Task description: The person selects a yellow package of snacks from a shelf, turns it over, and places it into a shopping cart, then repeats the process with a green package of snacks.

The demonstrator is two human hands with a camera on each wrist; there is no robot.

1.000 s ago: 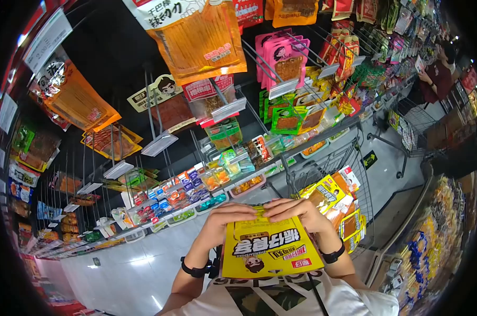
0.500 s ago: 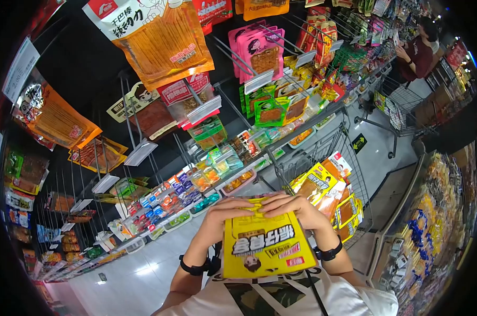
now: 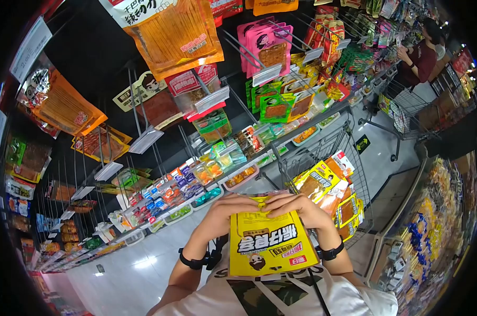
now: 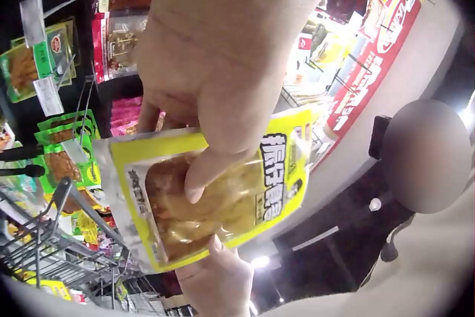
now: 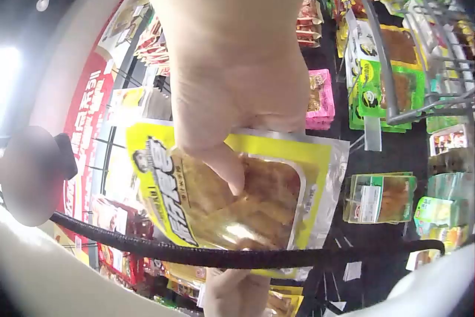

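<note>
Packet [image 3: 272,242], head view: hanging toward the shirt [image 3: 272,300] from the grip, yellow side up, its print standing upside down.
Left hand [image 3: 220,213]: grasping the packet's far end, its fingers lying over the yellow side.
Right hand [image 3: 306,210]: grasping that same end just beside the left, its fingers bending over the packet.
Bands [image 3: 332,254]: circling both wrists, behind the grip.
Cart [image 3: 336,142]: standing near, ahead and right of the grip, carrying yellow packs [image 3: 317,183].
Rack [image 3: 91,31]: running ahead and left of the grip, snacks hanging from it.
Shopper [image 3: 425,58]: standing well beyond the grip to the right.
Packet, left wrist view: lying between both hands; the left thumb [image 4: 197,183] is pressing on its clear window.
Packet, right wrist view: staying within both hands' grasp, the right thumb [image 5: 234,180] lying over the window, a dark cord [image 5: 245,258] crossing in front.
</note>
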